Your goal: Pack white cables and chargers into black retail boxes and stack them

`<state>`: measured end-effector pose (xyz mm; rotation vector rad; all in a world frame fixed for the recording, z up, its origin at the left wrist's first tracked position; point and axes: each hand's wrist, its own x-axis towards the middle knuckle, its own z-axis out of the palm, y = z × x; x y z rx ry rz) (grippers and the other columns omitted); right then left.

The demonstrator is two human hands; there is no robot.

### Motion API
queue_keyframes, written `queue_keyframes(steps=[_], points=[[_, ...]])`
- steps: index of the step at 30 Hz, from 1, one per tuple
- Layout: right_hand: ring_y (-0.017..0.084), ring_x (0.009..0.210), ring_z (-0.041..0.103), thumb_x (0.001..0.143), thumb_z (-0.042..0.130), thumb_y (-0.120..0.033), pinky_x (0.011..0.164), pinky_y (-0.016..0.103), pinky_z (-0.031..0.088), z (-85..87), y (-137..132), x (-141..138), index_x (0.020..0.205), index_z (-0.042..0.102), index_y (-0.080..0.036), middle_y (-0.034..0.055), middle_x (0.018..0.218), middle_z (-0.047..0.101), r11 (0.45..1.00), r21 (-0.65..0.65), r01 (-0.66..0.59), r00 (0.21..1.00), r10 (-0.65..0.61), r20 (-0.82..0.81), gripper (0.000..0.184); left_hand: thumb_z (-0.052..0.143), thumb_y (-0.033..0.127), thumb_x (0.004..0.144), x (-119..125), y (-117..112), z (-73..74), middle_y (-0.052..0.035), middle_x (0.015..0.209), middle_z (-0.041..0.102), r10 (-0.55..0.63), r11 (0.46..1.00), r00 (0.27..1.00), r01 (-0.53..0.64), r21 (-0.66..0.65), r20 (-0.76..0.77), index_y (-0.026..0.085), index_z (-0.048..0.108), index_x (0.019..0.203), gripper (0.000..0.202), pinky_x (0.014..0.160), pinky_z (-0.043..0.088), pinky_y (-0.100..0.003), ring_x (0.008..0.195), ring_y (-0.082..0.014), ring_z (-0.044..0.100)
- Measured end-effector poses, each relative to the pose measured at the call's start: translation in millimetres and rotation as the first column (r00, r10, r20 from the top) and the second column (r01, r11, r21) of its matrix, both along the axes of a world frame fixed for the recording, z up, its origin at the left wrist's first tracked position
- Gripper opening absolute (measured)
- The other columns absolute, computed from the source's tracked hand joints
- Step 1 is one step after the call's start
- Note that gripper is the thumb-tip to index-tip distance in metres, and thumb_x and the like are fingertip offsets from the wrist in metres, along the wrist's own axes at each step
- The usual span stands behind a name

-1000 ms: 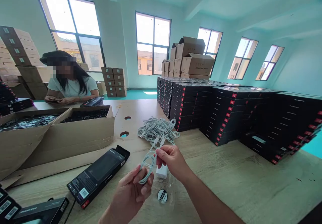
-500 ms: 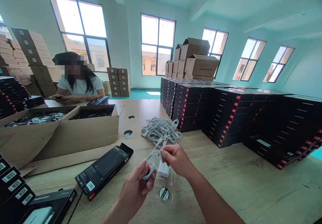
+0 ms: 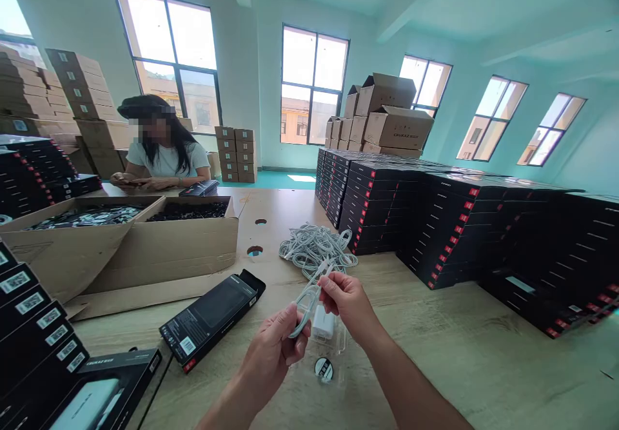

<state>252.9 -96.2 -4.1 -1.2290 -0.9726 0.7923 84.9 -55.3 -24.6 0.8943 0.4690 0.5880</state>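
Observation:
A white cable (image 3: 305, 306) is coiled between my two hands. My left hand (image 3: 276, 342) is closed round the lower side of the loops. With thumb and fingers my right hand (image 3: 345, 301) pinches the upper end, where the pale connectors stick up. Just below lies a clear plastic tray (image 3: 338, 346) with a white charger block (image 3: 323, 322) in it, partly covered by my right hand. A round black-and-white sticker (image 3: 324, 369) shows at the tray's near part. Behind my hands rests a tangled pile of white cables (image 3: 316, 246).
An open black box (image 3: 213, 320) lies left of my hands. Further left are stacked black boxes (image 3: 33, 333) and a carton (image 3: 184, 243) of small dark parts. Tall black box stacks (image 3: 435, 230) stand on the right. Across the table sits a person (image 3: 167, 153).
My view has turned slightly left, so the scene sits further right. Both hands still hold the cable; its connector ends now stand up beside my right fingers.

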Motion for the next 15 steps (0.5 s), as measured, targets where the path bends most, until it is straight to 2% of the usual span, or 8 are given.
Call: queue_keyframes(steps=[3, 7, 9, 12, 15], points=[[0.01, 0.046, 0.043, 0.084, 0.062, -0.049, 0.048, 0.024, 0.031, 0.5, -4, 9, 0.059, 0.053, -0.02, -0.0029, 0.053, 0.053, 0.994, -0.109, -0.01, 0.961, 0.039, 0.272, 0.039, 0.084, 0.062, 0.065, 0, -2, 3.4, -0.0017, 0.066, 0.062, 0.008, 1.0, 1.0, -0.008, -0.02, 0.001, 0.013, 0.062, 0.067, 0.054, 0.046, 0.026, -0.019, 0.05, -0.0056, 0.043], [0.012, 0.055, 0.044, 0.086, 0.056, -0.025, 0.054, 0.024, 0.03, 6.1, -16, 13, 0.058, 0.055, -0.019, -0.0036, 0.056, 0.051, 0.986, -0.16, -0.051, 0.79, 0.138, 0.597, 0.029, 0.086, 0.06, 0.063, 3, -5, 8.3, -0.0021, 0.064, 0.061, 0.01, 0.997, 1.0, -0.009, -0.076, 0.006, 0.015, 0.052, 0.061, 0.056, 0.044, 0.024, -0.018, 0.048, -0.0051, 0.043], [0.012, 0.058, 0.045, 0.088, 0.056, -0.018, 0.057, 0.024, 0.031, 10.9, -22, 11, 0.06, 0.058, -0.018, -0.0036, 0.059, 0.054, 0.985, -0.154, -0.083, 0.691, 0.168, 0.703, 0.028, 0.088, 0.057, 0.062, 4, -4, 7.0, -0.0022, 0.063, 0.062, 0.019, 0.993, 1.0, -0.018, -0.115, 0.008, 0.017, 0.046, 0.059, 0.058, 0.042, 0.023, -0.017, 0.047, -0.0048, 0.044], [0.013, 0.063, 0.05, 0.09, 0.058, -0.013, 0.062, 0.024, 0.033, 17.9, -27, 9, 0.065, 0.064, -0.018, -0.0018, 0.065, 0.059, 0.99, -0.127, -0.068, 0.547, 0.143, 0.825, 0.025, 0.087, 0.054, 0.065, 5, -2, 1.2, -0.0023, 0.062, 0.062, 0.016, 0.985, 1.0, -0.012, -0.173, 0.018, 0.019, 0.041, 0.06, 0.058, 0.04, 0.023, -0.016, 0.044, -0.0043, 0.044], [0.013, 0.065, 0.053, 0.093, 0.061, -0.015, 0.063, 0.024, 0.034, 22.2, -29, 8, 0.066, 0.065, -0.018, -0.0004, 0.069, 0.061, 0.994, -0.106, -0.035, 0.472, 0.11, 0.875, 0.027, 0.084, 0.05, 0.071, 5, 1, -4.3, -0.0027, 0.064, 0.064, 0.023, 0.974, 0.999, -0.011, -0.224, 0.047, 0.018, 0.044, 0.063, 0.052, 0.04, 0.024, -0.016, 0.044, -0.0044, 0.045]])
